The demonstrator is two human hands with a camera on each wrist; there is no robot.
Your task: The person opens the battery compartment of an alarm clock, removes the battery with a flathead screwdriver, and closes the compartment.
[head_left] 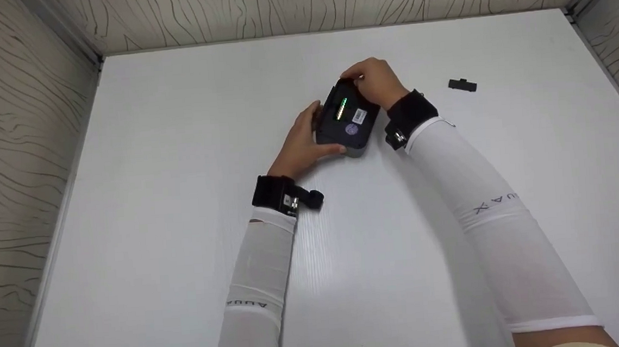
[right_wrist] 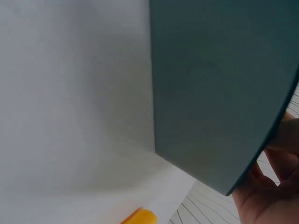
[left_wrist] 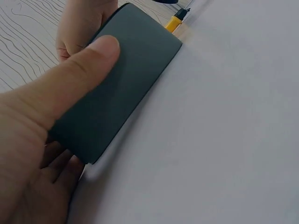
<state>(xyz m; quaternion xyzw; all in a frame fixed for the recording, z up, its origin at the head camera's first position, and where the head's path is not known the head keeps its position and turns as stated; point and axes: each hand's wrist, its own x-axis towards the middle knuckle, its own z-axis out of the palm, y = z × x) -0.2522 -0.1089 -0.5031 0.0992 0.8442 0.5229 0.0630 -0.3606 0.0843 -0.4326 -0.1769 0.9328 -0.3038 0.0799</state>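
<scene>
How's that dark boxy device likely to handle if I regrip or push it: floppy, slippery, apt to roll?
The device is probably stiff: its edges run straight between the left hand and right hand. It may slip a little, since its sides look smooth and plain. Those flat sides suggest it would slide rather than roll.

Room between forearms (head_left: 500,220), dark device (head_left: 343,123) ahead

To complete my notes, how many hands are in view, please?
2: the left hand at the left side of the black device, the right hand at its far end. No others show.
</scene>
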